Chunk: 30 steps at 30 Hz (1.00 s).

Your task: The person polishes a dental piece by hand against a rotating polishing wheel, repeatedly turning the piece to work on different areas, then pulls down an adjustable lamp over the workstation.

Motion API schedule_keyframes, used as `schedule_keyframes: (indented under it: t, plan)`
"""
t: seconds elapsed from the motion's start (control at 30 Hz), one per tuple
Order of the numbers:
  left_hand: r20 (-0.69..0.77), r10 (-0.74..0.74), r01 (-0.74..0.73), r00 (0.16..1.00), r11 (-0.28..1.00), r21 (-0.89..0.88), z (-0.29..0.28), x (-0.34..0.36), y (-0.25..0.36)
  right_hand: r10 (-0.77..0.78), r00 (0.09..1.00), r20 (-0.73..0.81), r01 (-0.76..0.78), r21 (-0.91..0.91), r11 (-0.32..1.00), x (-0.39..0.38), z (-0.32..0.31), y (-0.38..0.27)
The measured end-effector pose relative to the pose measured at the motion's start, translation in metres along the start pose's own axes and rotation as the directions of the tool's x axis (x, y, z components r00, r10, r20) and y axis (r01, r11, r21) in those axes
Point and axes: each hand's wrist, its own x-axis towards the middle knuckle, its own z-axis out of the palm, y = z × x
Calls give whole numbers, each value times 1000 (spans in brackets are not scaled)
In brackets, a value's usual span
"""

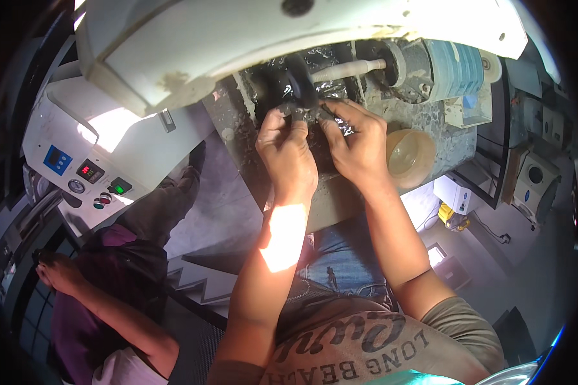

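My left hand [288, 154] is closed in a pinch just below a dark round wheel [300, 80]. Whatever its fingertips hold is too small and dark to make out. To its right, my right hand [358, 138] is also closed, thumb against fingers, with a small dark bit showing at the tips. Both sets of fingertips come close together at the wheel's lower edge; whether they touch it I cannot tell. A pale tapered spindle [350, 69] runs from the wheel toward a motor [414, 70] on the right. Wet, dark, shiny grime lies behind my fingers.
A white machine hood [289, 32] overhangs the work. Beside my right wrist sits a yellowish bowl [410, 157]; a ribbed blue container [456, 69] stands beyond it. At left is a white control cabinet [109, 151]. Another person [119, 282] sits close on my left.
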Motion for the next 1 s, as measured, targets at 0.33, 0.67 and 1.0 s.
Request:
schedule_keyframes:
  t: [0.33, 0.67, 1.0]
  plan:
    - [-29, -73, 69, 997, 989, -130, 3, -7, 3, 11, 1000, -11, -11, -16, 1000, 0, -2, -1]
    - [-72, -60, 55, 996, 997, -63, 3, -9, 7, 75, 997, 13, -75, 80, 994, -2, -2, 1]
    - [37, 70, -64, 997, 985, -160, -1, -5, -2, 111, 993, -42, -99, 221, 970, -5, 5, 6]
